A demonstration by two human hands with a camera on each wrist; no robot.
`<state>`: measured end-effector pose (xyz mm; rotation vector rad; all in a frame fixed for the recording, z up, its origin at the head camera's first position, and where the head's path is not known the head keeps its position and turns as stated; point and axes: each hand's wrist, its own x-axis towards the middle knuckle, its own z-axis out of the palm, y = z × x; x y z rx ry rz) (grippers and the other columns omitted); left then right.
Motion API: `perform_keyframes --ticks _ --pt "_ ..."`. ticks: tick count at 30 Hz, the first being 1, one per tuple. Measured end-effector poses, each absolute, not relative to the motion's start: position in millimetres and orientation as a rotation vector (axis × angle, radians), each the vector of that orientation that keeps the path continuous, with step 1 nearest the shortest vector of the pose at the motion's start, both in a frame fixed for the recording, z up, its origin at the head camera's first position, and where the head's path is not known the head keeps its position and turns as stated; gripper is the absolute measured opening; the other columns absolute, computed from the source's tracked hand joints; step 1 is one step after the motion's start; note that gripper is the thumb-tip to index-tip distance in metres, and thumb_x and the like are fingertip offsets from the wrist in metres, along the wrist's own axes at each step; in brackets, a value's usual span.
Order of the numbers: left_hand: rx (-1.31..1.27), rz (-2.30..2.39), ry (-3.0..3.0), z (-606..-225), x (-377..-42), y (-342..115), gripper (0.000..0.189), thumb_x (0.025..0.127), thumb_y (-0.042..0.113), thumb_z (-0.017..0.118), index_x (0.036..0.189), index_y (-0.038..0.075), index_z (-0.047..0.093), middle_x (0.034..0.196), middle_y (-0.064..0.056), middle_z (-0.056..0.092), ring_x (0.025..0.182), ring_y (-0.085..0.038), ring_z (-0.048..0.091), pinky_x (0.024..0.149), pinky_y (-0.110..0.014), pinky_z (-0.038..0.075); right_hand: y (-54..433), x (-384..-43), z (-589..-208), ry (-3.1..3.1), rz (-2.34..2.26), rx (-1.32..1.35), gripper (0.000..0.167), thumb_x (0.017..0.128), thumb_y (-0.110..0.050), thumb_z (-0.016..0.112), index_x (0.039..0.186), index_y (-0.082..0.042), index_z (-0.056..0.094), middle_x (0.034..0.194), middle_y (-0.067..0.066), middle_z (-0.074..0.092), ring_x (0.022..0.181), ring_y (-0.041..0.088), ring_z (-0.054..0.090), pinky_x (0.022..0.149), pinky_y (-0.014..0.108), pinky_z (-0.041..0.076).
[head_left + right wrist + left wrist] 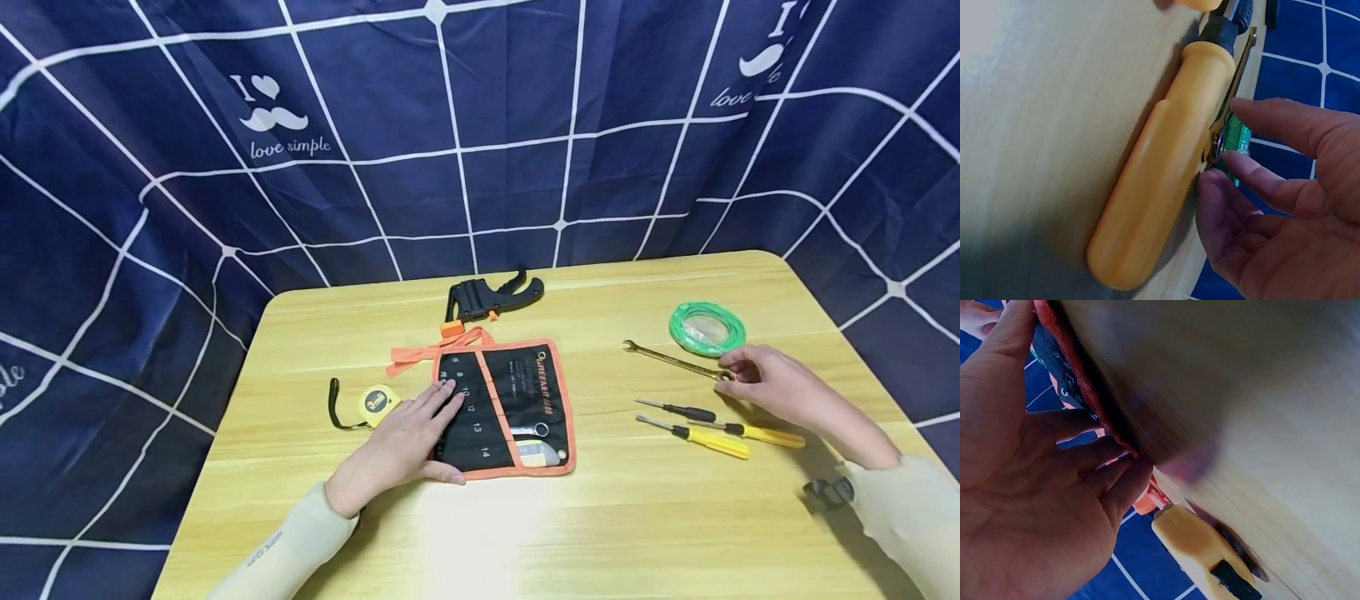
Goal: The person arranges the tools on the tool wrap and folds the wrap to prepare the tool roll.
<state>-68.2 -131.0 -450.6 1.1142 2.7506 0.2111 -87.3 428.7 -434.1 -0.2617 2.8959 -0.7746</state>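
My left hand [408, 437] lies flat on a black tool pouch [536, 379] with orange trim and printed size numbers. In the left wrist view its fingertips meet the pouch's red-orange edge. A combination wrench [536, 429] and a grey-and-yellow tool [536, 454] show in the pouch's pocket. My right hand [772, 379] has thumb and fingers curled round the ring end of a brass-coloured combination wrench [675, 360] on the table. In the right wrist view, a yellow screwdriver handle [1160, 169] lies close beside this hand, partly in front of the wrench.
Two yellow-handled screwdrivers [720, 443] and a small black screwdriver [690, 412] lie near my right hand. Behind them is a green wire coil [678, 325]. A black clamp [472, 300] sits behind the pouch. A yellow tape measure [377, 402] lies beside my left hand.
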Motion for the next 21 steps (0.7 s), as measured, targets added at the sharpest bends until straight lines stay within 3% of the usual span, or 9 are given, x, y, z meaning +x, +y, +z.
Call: perform_keyframes --ticks 13,21 --pt "1.1 0.223 2.746 -451.3 -66.5 -131.4 0.117 0.084 0.074 0.078 0.166 -0.001 0.041 0.172 -0.026 0.034 0.158 -0.043 0.034 0.115 -0.057 0.045 424.8 -92.7 -441.2 2.908 -0.694 -0.295 0.011 0.096 -0.008 0.081 0.097 -0.001 0.073 0.091 0.002 0.067 0.081 0.009 0.056 0.071 0.029 0.049" --pt "1.096 0.229 2.748 -451.8 -66.4 -131.3 0.117 0.085 0.073 0.078 0.167 -0.001 0.041 0.173 -0.025 0.033 0.159 -0.043 0.033 0.115 -0.057 0.044 420.9 -94.8 -442.1 2.965 -0.597 -0.324 0.011 0.085 -0.01 0.083 0.088 -0.009 0.072 0.085 -0.004 0.064 0.078 0.014 0.056 0.07 0.034 0.049"
